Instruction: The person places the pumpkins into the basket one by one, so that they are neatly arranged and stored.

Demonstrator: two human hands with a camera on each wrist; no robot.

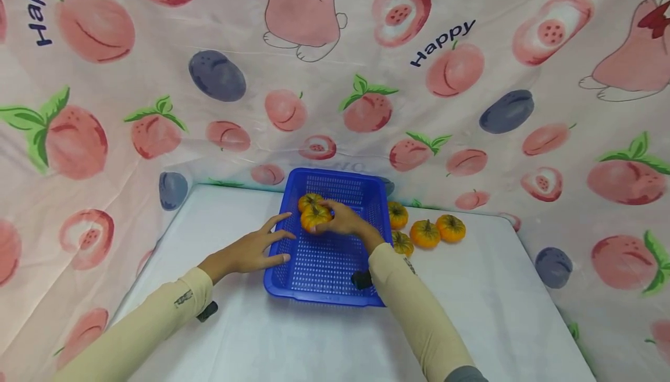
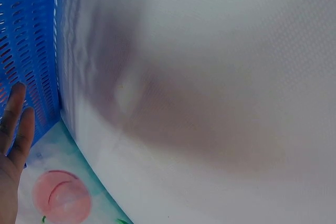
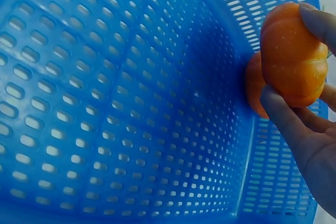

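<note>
A blue perforated plastic basket [image 1: 324, 296] stands on the white table. Inside it my right hand [image 1: 342, 219] grips a small orange pumpkin [image 1: 316, 218] between thumb and fingers. Just behind that one, a second pumpkin [image 1: 310, 200] sits near the basket's left wall. In the right wrist view the held pumpkin [image 3: 293, 56] partly hides the other pumpkin [image 3: 254, 85]. My left hand [image 1: 257, 249] is spread at the basket's left rim, its fingers extended over the edge. In the left wrist view, two of its fingers [image 2: 22, 135] show beside the basket wall [image 2: 29, 40].
Right of the basket, several more small pumpkins [image 1: 425, 234] lie on the white table [image 1: 502, 289], two of them partly hidden by the basket. A fruit-patterned cloth [image 1: 324, 114] hangs behind and at both sides of the table.
</note>
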